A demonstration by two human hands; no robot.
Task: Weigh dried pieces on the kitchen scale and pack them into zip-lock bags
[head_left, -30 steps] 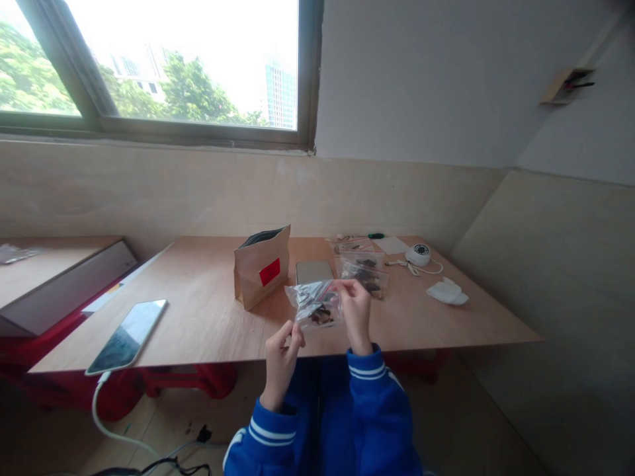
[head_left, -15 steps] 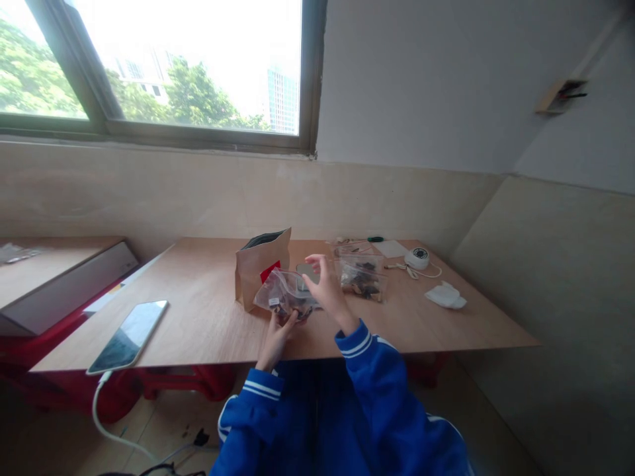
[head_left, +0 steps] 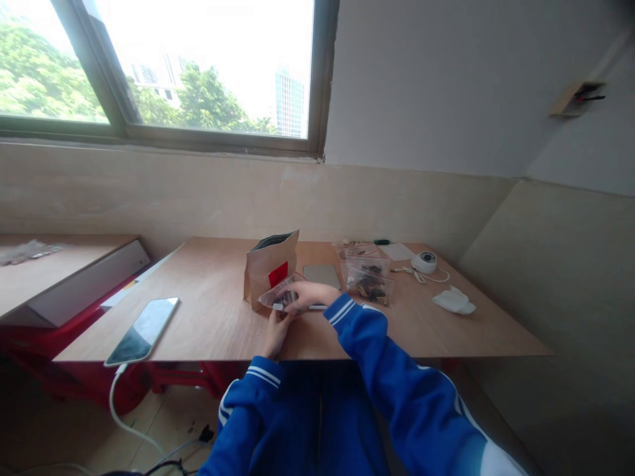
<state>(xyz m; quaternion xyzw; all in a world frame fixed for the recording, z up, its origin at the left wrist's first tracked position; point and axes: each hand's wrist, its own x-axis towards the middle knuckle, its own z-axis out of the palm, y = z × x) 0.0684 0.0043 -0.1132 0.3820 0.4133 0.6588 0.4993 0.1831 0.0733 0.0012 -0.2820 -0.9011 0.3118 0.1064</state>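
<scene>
A small clear plastic bag with dark bits inside lies on the wooden table, just in front of an upright brown paper bag with a red label. My left hand holds the clear bag's near edge from below. Laid flat over the bag's top is my right hand, fingers stretched and pressing down. Both arms wear blue sleeves with white stripes.
A flat grey device lies behind my right hand. More clear bags with dark pieces sit to the right, then a round white gadget with a cord and a crumpled tissue. A phone charges at the left.
The clear bag came down from in front of me onto the table. My right hand let go of its top edge and now lies flat on it.
</scene>
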